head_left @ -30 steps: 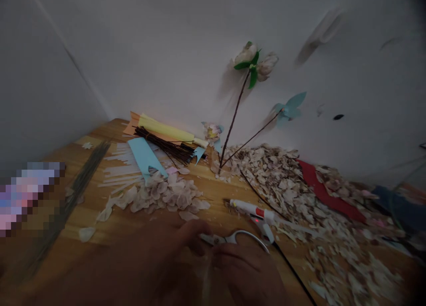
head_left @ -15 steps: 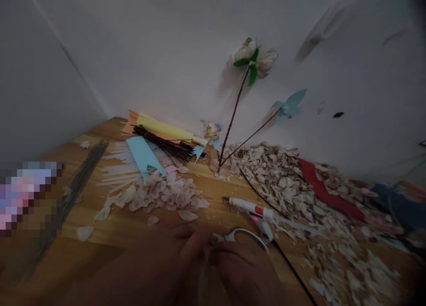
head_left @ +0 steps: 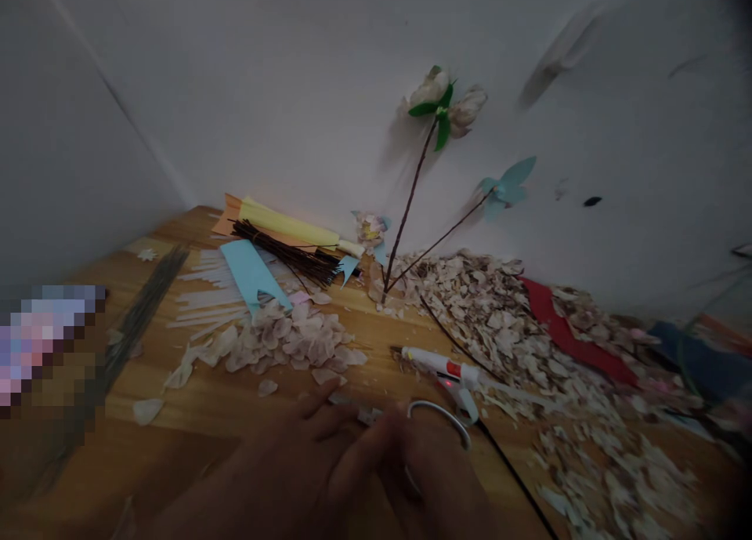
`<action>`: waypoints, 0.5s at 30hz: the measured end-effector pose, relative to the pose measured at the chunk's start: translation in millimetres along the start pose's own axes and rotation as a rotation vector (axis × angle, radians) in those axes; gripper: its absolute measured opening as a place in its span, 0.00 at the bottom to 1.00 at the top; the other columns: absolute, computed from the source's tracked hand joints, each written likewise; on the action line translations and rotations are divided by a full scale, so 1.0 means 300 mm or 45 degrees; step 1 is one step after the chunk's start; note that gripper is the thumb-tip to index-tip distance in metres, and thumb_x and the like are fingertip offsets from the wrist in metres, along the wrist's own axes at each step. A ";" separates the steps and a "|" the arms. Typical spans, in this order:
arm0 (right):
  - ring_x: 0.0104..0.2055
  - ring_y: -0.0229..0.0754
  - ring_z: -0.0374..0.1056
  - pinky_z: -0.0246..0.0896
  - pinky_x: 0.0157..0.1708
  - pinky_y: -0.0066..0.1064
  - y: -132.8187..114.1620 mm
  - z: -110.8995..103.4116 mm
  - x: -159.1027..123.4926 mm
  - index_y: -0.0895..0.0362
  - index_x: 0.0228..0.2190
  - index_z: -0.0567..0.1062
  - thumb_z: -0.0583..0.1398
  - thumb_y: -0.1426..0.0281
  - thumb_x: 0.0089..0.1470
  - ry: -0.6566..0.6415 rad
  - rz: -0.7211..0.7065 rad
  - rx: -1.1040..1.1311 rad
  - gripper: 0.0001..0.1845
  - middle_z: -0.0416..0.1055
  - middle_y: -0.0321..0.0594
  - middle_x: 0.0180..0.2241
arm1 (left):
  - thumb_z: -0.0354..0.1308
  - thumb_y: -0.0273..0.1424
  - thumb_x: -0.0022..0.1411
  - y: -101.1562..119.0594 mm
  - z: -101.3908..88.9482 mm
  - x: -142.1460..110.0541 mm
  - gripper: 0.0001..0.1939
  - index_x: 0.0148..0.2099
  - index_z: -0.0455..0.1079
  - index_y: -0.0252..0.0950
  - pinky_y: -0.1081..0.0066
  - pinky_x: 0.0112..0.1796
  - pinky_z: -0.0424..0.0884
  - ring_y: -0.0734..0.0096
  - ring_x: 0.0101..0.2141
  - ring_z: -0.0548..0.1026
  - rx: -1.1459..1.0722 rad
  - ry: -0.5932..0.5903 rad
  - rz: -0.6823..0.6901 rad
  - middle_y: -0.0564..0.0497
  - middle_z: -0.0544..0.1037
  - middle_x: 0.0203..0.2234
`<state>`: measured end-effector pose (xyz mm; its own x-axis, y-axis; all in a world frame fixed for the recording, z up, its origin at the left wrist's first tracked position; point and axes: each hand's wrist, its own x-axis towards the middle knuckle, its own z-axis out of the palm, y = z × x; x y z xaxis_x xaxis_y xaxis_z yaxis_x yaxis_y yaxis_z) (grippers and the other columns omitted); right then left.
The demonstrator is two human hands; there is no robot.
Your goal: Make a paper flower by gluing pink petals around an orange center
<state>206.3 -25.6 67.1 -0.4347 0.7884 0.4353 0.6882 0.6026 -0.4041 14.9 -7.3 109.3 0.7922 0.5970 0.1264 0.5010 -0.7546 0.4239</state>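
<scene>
Low in the middle of the view, my left hand (head_left: 317, 454) and my right hand (head_left: 438, 469) meet above the wooden tabletop. The left thumb presses toward the bent fingers of the right hand; whatever is between them is hidden by the dark fingers. Scissors (head_left: 446, 411) lie just beyond, partly covered by both hands, one pale handle loop showing. A white glue gun (head_left: 438, 364) with a red light rests behind the scissors. A heap of pale petals (head_left: 287, 336) lies past the left hand, with single petals (head_left: 147, 410) nearer.
Loose petals (head_left: 487, 313) spread widely on the right, crossed by a red strip (head_left: 576, 336). A flower stem (head_left: 418, 164) leans at the wall. Dark stems (head_left: 287, 250), blue paper (head_left: 250, 270), yellow paper (head_left: 287, 220) and grey wires (head_left: 146, 309) lie left. A black cable (head_left: 517, 477) runs forward.
My fingertips have shifted right and slightly up, covering more of the scissors. The left hand's fingers have spread more. The glue gun and the petals stay put.
</scene>
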 end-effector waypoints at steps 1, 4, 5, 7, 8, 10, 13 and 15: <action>0.30 0.38 0.72 0.64 0.31 0.27 -0.003 -0.004 -0.001 0.51 0.36 0.70 0.48 0.70 0.61 0.000 -0.016 0.031 0.11 0.75 0.33 0.29 | 0.53 0.25 0.56 -0.003 0.003 -0.006 0.38 0.65 0.39 0.39 0.53 0.56 0.55 0.56 0.52 0.69 0.049 0.044 -0.009 0.43 0.74 0.49; 0.29 0.38 0.70 0.64 0.29 0.26 -0.005 -0.016 -0.003 0.52 0.33 0.69 0.48 0.72 0.59 -0.054 -0.006 0.041 0.11 0.74 0.33 0.27 | 0.48 0.21 0.57 -0.006 -0.009 -0.018 0.37 0.65 0.35 0.35 0.53 0.58 0.50 0.59 0.54 0.67 0.239 0.195 0.023 0.45 0.74 0.49; 0.28 0.38 0.70 0.64 0.28 0.26 -0.002 -0.018 -0.003 0.52 0.32 0.69 0.49 0.73 0.58 -0.078 0.008 0.025 0.10 0.73 0.33 0.26 | 0.45 0.18 0.57 -0.006 -0.019 -0.021 0.36 0.65 0.37 0.35 0.54 0.59 0.49 0.62 0.54 0.66 0.297 0.255 0.034 0.46 0.74 0.50; 0.28 0.38 0.69 0.64 0.29 0.27 0.011 -0.018 -0.003 0.52 0.31 0.69 0.50 0.76 0.56 -0.099 0.013 0.000 0.10 0.73 0.33 0.26 | 0.43 0.15 0.55 -0.008 -0.040 -0.025 0.34 0.63 0.43 0.36 0.56 0.59 0.48 0.65 0.54 0.66 0.378 0.392 0.013 0.48 0.74 0.49; 0.29 0.38 0.70 0.64 0.29 0.28 0.020 -0.017 -0.001 0.52 0.31 0.69 0.50 0.77 0.54 -0.115 -0.004 -0.010 0.10 0.74 0.34 0.27 | 0.43 0.16 0.54 -0.010 -0.051 -0.026 0.33 0.62 0.46 0.36 0.56 0.59 0.50 0.65 0.54 0.66 0.387 0.476 -0.037 0.49 0.74 0.49; 0.31 0.39 0.70 0.65 0.32 0.29 0.039 -0.014 0.002 0.53 0.32 0.70 0.52 0.78 0.53 -0.145 -0.100 -0.003 0.09 0.76 0.35 0.31 | 0.47 0.19 0.55 -0.021 -0.067 -0.029 0.30 0.59 0.50 0.38 0.56 0.56 0.57 0.61 0.50 0.68 0.312 0.659 -0.186 0.49 0.75 0.44; 0.35 0.39 0.71 0.66 0.36 0.29 0.049 -0.005 0.008 0.54 0.33 0.70 0.54 0.79 0.52 -0.126 -0.192 0.050 0.10 0.77 0.37 0.35 | 0.50 0.27 0.58 -0.050 -0.076 -0.030 0.22 0.55 0.55 0.44 0.65 0.40 0.71 0.65 0.37 0.73 -0.007 0.872 -0.456 0.53 0.73 0.33; 0.33 0.38 0.72 0.66 0.34 0.28 0.039 0.010 0.016 0.52 0.32 0.70 0.55 0.81 0.50 0.035 -0.112 0.188 0.12 0.77 0.35 0.32 | 0.49 0.30 0.61 -0.074 -0.072 -0.026 0.16 0.51 0.57 0.46 0.74 0.27 0.69 0.71 0.28 0.70 -0.317 0.895 -0.579 0.56 0.69 0.26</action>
<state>210.6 -14.5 62.1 -0.4722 0.7293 0.4952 0.5544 0.6824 -0.4764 -9.9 10.6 118.4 0.0942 0.9176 0.3862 0.5606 -0.3695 0.7411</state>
